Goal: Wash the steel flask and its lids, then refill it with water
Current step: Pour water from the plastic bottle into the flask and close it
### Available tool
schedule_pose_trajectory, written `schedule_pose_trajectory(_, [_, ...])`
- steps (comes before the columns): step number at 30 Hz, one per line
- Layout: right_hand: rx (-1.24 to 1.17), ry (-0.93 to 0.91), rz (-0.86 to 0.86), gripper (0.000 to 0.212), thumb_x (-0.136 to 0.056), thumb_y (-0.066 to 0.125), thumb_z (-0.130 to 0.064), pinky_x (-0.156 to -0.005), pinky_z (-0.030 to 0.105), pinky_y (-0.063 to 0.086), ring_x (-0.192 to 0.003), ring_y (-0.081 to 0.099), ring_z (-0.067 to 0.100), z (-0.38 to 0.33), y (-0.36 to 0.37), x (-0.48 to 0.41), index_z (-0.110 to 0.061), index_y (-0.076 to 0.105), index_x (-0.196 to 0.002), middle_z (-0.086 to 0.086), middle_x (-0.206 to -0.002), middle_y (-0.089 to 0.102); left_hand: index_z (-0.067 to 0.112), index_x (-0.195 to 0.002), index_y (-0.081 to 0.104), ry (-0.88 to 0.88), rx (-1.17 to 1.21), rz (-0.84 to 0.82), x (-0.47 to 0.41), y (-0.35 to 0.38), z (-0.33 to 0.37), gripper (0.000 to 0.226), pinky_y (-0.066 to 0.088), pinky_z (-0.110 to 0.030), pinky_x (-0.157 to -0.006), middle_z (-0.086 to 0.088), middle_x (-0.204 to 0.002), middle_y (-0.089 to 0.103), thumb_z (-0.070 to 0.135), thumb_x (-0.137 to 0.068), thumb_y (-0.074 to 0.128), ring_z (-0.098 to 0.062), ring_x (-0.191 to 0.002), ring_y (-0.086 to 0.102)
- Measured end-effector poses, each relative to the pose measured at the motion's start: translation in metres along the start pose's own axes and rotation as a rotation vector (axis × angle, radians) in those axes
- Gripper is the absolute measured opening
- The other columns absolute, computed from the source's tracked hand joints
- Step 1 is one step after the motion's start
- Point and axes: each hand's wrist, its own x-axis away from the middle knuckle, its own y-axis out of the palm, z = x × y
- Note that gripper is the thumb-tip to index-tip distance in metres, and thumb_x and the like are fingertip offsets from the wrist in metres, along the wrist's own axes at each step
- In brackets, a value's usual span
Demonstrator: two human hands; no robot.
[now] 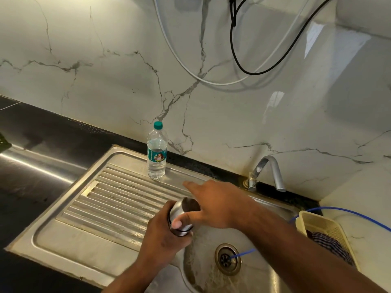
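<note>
The left hand (164,240) is wrapped round a steel flask (182,210), fingers curled about its lower part so that most of the body is hidden. The flask is tilted, its open mouth turned up and away from the person, and it hangs over the left rim of the sink basin (203,269). The inside of the mouth is dark, and I cannot tell whether anything is in it. Black rings run round the steel just under the mouth.

The right hand (215,201) comes across from the right of the basin, forearm passing above it. Its thumb (179,223) presses flat on the side of the flask, while the fingers lie straight and spread, reaching past the mouth toward the back rim.

At the bottom of the basin sits the drain (228,259), with a thin blue tube (243,253) ending in it. Behind the basin, a steel tap (268,172) bends its spout over the back right corner. To the left of the basin lies the ribbed draining board (110,199), and at its back edge a plastic water bottle (157,153) with a teal cap stands upright, holding clear water up to its shoulder. To the right of the basin, a cream plastic basket (317,223) holds a checked cloth (332,244). Further left of the basin runs the dark worktop (42,144).
</note>
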Motion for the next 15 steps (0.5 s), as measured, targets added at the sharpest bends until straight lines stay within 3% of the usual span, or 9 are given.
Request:
schedule_pose_trajectory(3, [-0.088, -0.187, -0.101, 0.083, -0.087, 0.075, -0.051, -0.093, 0.028, 0.043, -0.13, 0.045, 0.012, 0.0, -0.005, 0.001, -0.04, 0.03, -0.156, -0.008, -0.149, 0.044, 0.051, -0.1, 0.056, -0.01, 0.031, 0.001, -0.002, -0.003, 0.004, 0.059, 0.051, -0.013, -0.064, 0.034, -0.088, 0.069, 0.036, -0.051, 0.086, 0.007, -0.082, 0.066])
schedule_pose_trajectory(5, [-0.057, -0.237, -0.133, 0.07, -0.089, 0.076, -0.034, -0.088, 0.025, 0.04, -0.123, 0.047, 0.013, 0.0, -0.004, -0.001, -0.037, 0.043, -0.151, -0.005, -0.138, 0.049, 0.05, -0.102, 0.056, -0.012, 0.021, -0.015, -0.003, -0.003, 0.006, 0.063, 0.05, -0.011, -0.065, 0.039, -0.092, 0.066, 0.029, -0.053, 0.089, 0.01, -0.085, 0.065])
schedule_pose_trajectory(8, [-0.039, -0.165, -0.068, 0.061, -0.09, 0.071, -0.052, -0.081, 0.028, 0.048, -0.103, 0.053, 0.013, -0.001, -0.001, -0.004, -0.029, 0.053, -0.142, -0.004, -0.118, 0.057, 0.052, -0.101, 0.056, 0.01, -0.009, -0.031, -0.002, -0.003, 0.007, 0.065, 0.049, -0.012, -0.063, 0.034, -0.088, 0.068, 0.011, -0.061, 0.087, 0.005, -0.082, 0.067])
schedule_pose_trajectory(12, [0.033, -0.094, 0.055, 0.062, -0.089, 0.058, -0.072, -0.075, 0.034, 0.055, -0.087, 0.06, 0.014, -0.004, 0.01, -0.004, -0.024, 0.059, -0.128, -0.004, -0.102, 0.068, 0.045, -0.095, 0.059, -0.033, -0.006, -0.02, -0.004, -0.005, 0.003, 0.054, 0.05, -0.019, -0.056, 0.024, -0.08, 0.071, 0.014, -0.06, 0.086, -0.002, -0.074, 0.067])
schedule_pose_trajectory(15, [0.019, -0.154, 0.172, 0.068, -0.083, 0.056, -0.081, -0.075, 0.03, 0.051, -0.096, 0.056, 0.011, 0.001, 0.015, -0.004, -0.03, 0.057, -0.129, -0.009, -0.113, 0.062, 0.039, -0.105, 0.064, -0.024, 0.019, -0.124, -0.011, -0.016, 0.002, 0.055, 0.057, -0.032, -0.064, 0.016, -0.085, 0.075, 0.02, -0.058, 0.085, -0.006, -0.075, 0.071])
